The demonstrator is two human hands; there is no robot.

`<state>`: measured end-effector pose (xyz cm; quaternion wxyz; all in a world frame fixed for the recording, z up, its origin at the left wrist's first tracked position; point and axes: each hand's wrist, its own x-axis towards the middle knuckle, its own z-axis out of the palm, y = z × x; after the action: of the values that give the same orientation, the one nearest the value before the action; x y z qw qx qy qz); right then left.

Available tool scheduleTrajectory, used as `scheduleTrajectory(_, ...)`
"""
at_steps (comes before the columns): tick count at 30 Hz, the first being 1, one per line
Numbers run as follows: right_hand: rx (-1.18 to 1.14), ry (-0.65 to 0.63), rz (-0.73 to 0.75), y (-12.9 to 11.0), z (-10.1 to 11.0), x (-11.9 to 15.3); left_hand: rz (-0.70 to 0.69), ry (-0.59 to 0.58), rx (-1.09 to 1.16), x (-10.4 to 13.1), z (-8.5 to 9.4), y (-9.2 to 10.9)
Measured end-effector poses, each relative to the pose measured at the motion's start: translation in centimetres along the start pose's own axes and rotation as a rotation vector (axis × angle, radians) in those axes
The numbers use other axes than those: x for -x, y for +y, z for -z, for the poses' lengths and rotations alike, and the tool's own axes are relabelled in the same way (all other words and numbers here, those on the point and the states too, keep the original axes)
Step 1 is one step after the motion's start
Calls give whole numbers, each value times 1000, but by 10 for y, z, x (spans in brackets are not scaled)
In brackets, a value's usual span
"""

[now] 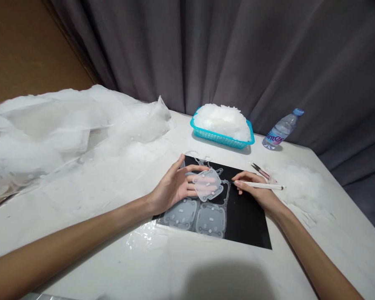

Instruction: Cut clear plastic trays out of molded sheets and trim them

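My left hand [175, 183] is palm up with its fingers spread behind a translucent rounded-square piece [208, 185], which rests against the fingers. In my right hand [253, 189] is a white pen-like tool [264, 185], its dark tip pointing left towards the piece. Beneath both hands lies a black sheet [245, 225]. On its left part are more translucent rounded-square pieces [211, 218], side by side, and a thin clear frame [227, 193] with irregular edges. The fingers of my right hand are closed round the tool.
A blue basket [218, 138] heaped with white material stands at the back, left of a water bottle [281, 131]. Small scissors [260, 170] and clear scraps [303, 187] lie at the right. Large plastic bags [65, 129] cover the left side of the white table [181, 266].
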<state>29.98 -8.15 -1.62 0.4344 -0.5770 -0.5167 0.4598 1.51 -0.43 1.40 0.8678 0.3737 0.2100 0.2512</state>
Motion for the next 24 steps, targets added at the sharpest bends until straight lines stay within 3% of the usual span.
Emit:
scheduleTrajectory(9,-22,1,-7,-4,-2,1,0,5,-93,2,-2,-3)
scheduleTrajectory(16,-54,-18,17,0,-5,-4,-144,102,-525,-6,-4,-12)
scheduleTrajectory(20,-74,-44,25,1,-8,-6,-363,122,-685,-38,6,4)
scheduleTrajectory(24,-103,-46,29,5,-9,-7,-511,149,-759,-91,7,47)
